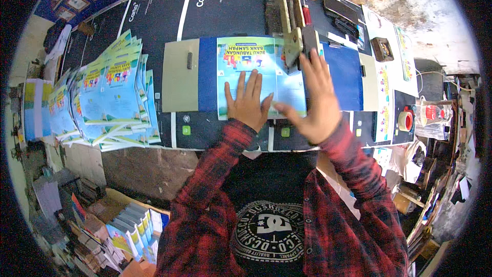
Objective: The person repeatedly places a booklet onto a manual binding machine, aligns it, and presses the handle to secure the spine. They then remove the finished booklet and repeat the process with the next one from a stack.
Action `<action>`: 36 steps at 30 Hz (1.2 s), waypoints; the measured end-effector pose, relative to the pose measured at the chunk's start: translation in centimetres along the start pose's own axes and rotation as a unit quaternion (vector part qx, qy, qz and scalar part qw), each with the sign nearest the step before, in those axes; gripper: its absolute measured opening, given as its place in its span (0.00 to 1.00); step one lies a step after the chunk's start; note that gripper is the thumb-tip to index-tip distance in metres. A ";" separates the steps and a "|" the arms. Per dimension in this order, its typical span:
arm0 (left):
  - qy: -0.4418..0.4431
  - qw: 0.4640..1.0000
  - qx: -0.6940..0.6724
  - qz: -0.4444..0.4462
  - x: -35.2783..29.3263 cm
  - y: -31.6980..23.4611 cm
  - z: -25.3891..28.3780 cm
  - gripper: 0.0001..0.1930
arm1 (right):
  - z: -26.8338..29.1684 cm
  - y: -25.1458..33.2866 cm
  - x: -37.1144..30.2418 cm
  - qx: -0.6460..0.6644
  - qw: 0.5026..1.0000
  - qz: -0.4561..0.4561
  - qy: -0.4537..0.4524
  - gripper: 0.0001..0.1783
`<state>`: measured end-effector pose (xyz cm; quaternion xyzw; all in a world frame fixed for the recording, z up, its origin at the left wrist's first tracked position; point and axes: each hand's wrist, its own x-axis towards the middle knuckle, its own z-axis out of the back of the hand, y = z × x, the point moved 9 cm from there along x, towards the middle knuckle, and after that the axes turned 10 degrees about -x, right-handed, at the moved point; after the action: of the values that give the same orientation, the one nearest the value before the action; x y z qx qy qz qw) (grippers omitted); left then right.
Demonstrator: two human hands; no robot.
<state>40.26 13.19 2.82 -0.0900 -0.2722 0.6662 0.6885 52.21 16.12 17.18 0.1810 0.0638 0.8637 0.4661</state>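
A printed booklet cover sheet, yellow-green and blue, lies spread on a grey and blue board. My left hand rests flat on the sheet's left half, fingers apart. Over its right half reaches the head of a long wooden-and-metal device, which looks like a long-arm stapler. My right hand is slightly blurred, fingers stretched and thumb spread toward the left hand. Its fingertips are at the device's dark end; whether they press on it I cannot tell. The sheet under the device head is partly hidden.
At the left lies a fanned pile of similar printed sheets. A small open box and a tape roll are on the right. Bundled booklets stand below the table's left side. Dark panels cover the tabletop.
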 end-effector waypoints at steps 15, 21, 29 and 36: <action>0.020 1.000 0.000 0.022 -0.7 0.9 0.5 0.32 | -11.8 -23.2 -5.3 0.328 0.905 -0.269 -0.024 0.33; -0.003 1.000 -0.003 0.027 -1.1 3.3 2.1 0.32 | -16.0 -25.3 -6.1 0.413 0.868 -0.274 0.015 0.28; -0.022 0.999 -0.003 0.024 -2.0 6.2 4.0 0.30 | -13.0 -16.0 -3.9 0.438 0.824 -0.345 0.100 0.32; -0.009 1.000 0.010 0.025 -1.1 5.9 3.8 0.31 | 1.8 -13.6 3.4 0.088 0.980 -0.173 0.041 0.29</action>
<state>33.32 11.80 2.90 -0.0837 -0.2693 0.6867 0.6700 61.82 26.43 15.87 0.1718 0.1892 0.7674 0.5880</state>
